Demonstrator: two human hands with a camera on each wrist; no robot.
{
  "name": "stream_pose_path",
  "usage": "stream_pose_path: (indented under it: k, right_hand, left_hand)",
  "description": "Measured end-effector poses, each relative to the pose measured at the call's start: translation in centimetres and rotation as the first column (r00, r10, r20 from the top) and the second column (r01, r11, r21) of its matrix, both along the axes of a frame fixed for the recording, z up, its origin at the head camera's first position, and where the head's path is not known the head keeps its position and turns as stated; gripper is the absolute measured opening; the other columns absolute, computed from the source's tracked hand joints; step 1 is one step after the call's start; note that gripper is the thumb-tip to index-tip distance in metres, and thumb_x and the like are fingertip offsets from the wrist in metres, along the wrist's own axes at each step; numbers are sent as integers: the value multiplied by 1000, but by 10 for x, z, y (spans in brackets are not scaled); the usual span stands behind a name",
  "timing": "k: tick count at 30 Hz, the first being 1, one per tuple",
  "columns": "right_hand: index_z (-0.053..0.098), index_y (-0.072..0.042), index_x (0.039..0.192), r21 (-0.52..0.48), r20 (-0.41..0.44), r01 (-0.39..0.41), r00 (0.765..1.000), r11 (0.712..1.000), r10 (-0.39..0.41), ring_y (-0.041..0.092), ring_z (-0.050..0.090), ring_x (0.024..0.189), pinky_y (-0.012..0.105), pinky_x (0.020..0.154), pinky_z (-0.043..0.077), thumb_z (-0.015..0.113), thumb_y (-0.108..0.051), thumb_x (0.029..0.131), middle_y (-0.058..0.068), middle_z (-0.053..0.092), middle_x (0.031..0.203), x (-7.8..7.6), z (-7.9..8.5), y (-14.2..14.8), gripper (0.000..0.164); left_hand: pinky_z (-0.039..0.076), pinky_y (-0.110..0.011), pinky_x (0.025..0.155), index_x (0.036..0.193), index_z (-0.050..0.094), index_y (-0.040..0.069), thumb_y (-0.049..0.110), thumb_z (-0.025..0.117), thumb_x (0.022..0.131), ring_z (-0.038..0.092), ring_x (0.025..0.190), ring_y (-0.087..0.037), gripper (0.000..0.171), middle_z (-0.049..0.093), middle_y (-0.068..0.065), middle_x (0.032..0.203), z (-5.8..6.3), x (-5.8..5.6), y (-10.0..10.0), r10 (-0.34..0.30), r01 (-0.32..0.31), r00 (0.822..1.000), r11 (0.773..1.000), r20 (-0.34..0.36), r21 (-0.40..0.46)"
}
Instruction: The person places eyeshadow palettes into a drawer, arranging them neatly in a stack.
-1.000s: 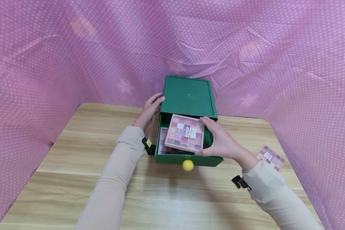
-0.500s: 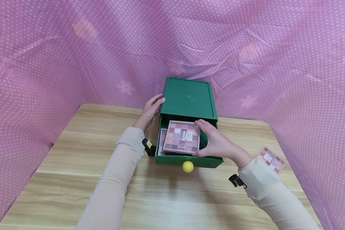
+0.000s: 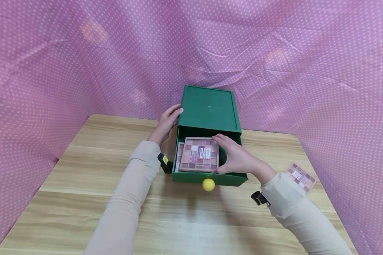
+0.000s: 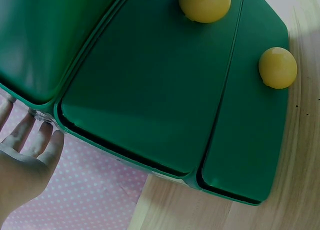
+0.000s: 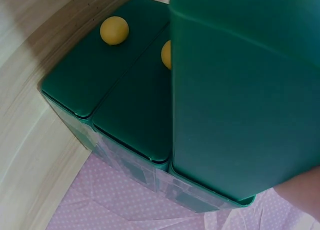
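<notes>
A green drawer cabinet (image 3: 210, 106) stands on the table, its top drawer (image 3: 191, 177) pulled out. In that drawer my right hand (image 3: 237, 156) grips a pink eyeshadow palette (image 3: 198, 156) by its right side, thumb at the near edge and fingers at the far one. The palette lies nearly flat over a second eyeshadow palette (image 3: 178, 157), of which only the left strip shows. My left hand (image 3: 166, 122) touches the cabinet's left side; in the left wrist view its fingers (image 4: 49, 151) reach straight to the cabinet wall. The drawer's front hides most of my right hand in the right wrist view.
Another eyeshadow palette (image 3: 300, 177) lies on the wooden table (image 3: 67, 198) at the right, beside my sleeve. Below the pulled-out drawer, two shut drawers (image 4: 145, 84) carry yellow knobs (image 4: 278, 68). Pink dotted cloth (image 3: 131, 53) hangs around the table.
My right hand has moved left and down with the palette, which has levelled and now covers more of the palette beneath. The left hand stays at the cabinet's side.
</notes>
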State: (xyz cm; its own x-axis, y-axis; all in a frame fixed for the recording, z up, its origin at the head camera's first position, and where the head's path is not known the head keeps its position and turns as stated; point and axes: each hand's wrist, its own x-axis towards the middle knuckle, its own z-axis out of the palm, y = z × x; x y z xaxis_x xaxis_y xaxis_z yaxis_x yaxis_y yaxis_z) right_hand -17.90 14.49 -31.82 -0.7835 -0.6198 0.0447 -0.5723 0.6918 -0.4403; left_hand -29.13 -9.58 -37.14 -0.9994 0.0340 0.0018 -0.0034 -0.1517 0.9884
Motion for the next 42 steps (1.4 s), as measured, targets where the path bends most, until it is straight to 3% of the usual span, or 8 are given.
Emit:
stream_pose_path:
  k: [12, 29, 42]
  right_hand:
    - [31, 5, 130, 72, -52, -36, 998, 997, 40, 31, 24, 122, 41, 96, 26, 77, -28, 59, 21, 29, 132, -5, -6, -11, 91]
    - [27, -2, 134, 144, 47, -10, 999, 989, 4, 29, 23, 124, 41, 96, 26, 76, -42, 60, 16, 25, 136, -5, -9, -18, 97]
    - [25, -3, 135, 172, 37, -17, 999, 985, 11, 30, 23, 123, 42, 97, 23, 74, -43, 61, 15, 25, 137, -1, -10, -19, 98]
  left_hand:
    - [42, -31, 82, 125, 46, 14, 31, 54, 84, 51, 97, -20, 45, 47, -8, 114, 1, -5, -1, 0, 0, 1000, 1000, 5, 12]
    - [41, -30, 84, 126, 46, 15, 33, 55, 84, 48, 102, -19, 47, 46, -6, 117, 0, -5, -1, -11, 11, 1000, 1000, 4, 9]
    - [40, -31, 86, 127, 45, 15, 34, 55, 84, 47, 104, -20, 48, 45, -6, 120, 0, -3, -1, -13, 13, 1000, 1000, -1, 9]
